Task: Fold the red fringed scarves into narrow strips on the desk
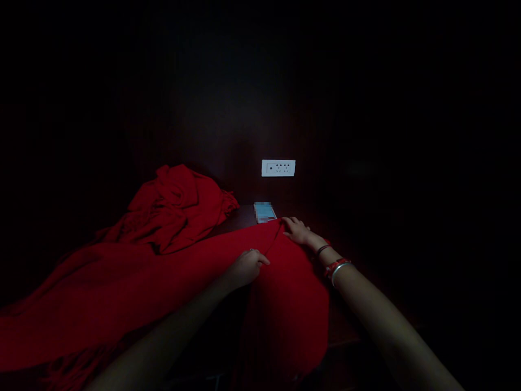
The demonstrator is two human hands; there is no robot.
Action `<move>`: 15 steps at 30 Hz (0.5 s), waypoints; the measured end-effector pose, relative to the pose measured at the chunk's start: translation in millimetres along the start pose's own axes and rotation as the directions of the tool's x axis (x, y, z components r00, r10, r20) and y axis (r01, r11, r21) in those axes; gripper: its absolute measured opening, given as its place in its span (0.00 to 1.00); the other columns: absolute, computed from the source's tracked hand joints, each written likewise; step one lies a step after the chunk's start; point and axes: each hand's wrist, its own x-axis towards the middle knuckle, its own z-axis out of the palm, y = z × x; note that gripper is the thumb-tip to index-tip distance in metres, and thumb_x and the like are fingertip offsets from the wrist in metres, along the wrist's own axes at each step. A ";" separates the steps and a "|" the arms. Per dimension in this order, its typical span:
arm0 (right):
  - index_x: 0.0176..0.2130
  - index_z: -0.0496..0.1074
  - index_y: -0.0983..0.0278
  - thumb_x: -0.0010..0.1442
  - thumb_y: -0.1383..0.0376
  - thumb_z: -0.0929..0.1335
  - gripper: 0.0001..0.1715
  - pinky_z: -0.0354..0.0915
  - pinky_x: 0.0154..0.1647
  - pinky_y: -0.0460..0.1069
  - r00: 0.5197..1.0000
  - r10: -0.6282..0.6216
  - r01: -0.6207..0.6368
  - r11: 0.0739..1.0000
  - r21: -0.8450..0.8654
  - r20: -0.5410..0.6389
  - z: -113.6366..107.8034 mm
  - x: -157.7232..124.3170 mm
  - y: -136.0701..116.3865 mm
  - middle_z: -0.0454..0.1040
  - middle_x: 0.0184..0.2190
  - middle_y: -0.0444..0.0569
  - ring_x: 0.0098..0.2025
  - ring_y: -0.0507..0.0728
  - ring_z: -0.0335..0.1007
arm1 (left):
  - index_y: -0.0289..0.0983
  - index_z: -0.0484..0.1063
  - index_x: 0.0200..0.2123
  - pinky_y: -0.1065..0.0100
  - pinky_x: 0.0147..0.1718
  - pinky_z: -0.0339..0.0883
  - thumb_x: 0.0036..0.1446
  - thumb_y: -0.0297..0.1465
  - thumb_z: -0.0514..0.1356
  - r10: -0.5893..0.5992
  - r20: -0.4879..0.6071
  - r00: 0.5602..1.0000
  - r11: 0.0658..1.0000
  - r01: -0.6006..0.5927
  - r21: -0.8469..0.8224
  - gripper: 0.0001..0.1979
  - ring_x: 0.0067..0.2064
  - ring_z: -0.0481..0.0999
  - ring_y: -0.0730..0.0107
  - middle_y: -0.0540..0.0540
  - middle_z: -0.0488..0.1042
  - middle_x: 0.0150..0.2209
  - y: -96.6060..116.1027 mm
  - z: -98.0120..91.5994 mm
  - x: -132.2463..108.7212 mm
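Observation:
A large red cloth (163, 260) with a fringed edge lies spread over a dark surface, bunched into a heap at the back left. My left hand (246, 267) is closed in a pinch on a fold of the cloth near its middle. My right hand (297, 231) lies on the cloth's far edge with the fingers stretched out and pressed flat. Bangles circle my right wrist.
A white socket plate (278, 168) is set in the dark wall behind. A small light-blue object (264, 212) sits on the surface just beyond the cloth. The room is very dark; the surroundings are hidden.

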 end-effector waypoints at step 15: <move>0.57 0.39 0.56 0.48 0.41 0.44 0.41 0.29 0.49 0.67 0.988 0.095 -0.094 0.995 -0.016 0.122 23.0 -9.5 1.8 0.34 0.58 0.46 0.57 0.66 0.25 | 0.44 0.52 0.53 0.69 0.41 0.57 0.34 0.30 0.62 -0.135 0.490 0.861 0.952 -0.024 0.304 0.38 0.45 0.62 0.61 0.46 0.62 0.46 17.6 -60.5 -31.6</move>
